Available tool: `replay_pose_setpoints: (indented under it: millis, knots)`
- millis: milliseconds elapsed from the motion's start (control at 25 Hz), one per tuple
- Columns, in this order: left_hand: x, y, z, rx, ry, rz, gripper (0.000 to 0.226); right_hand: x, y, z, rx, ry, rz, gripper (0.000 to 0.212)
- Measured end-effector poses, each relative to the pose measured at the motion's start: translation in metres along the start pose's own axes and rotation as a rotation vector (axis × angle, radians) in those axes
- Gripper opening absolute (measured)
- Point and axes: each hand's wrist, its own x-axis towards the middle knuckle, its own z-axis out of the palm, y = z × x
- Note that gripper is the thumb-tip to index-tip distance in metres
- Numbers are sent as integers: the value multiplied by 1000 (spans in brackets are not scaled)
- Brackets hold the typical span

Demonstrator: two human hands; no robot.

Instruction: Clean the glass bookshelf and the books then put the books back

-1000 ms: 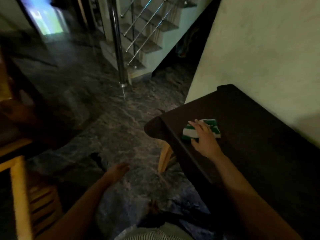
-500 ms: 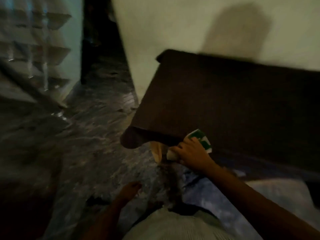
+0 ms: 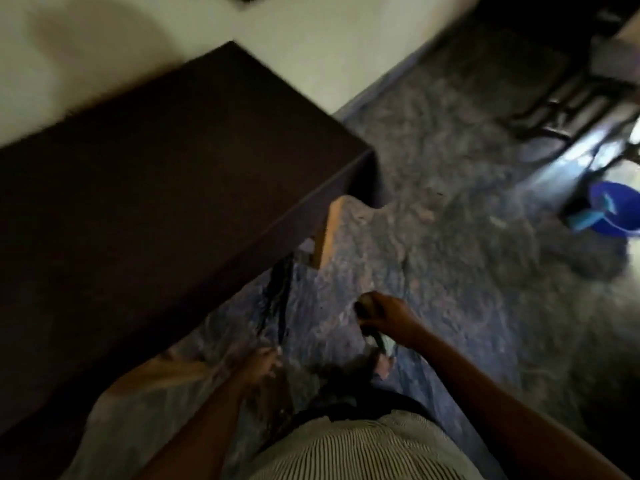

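My right hand [image 3: 384,315] grips the green and white cloth [image 3: 379,339], which hangs crumpled below my fist over the floor, to the right of the dark table [image 3: 166,161]. My left hand [image 3: 259,367] hangs lower in front of my body with loose fingers and holds nothing. The view is dim and blurred. No bookshelf or books are in view.
The dark brown table stands against a pale wall [image 3: 311,39] on the left, with a light wooden leg [image 3: 327,233] at its near right corner. A blue bucket [image 3: 613,209] sits on the marbled floor [image 3: 467,237] at the right edge. Dark furniture legs [image 3: 554,109] stand at upper right.
My right hand has lifted the cloth off the table edge and carried it down over the floor. My head has turned to the right, bringing the bucket into view.
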Motion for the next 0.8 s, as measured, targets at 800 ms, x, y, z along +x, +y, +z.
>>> replay_pose_setpoints:
  millis: [800]
  knots:
    - [163, 468, 417, 534, -232, 150, 36, -73, 464, -283, 704, 809, 893, 34]
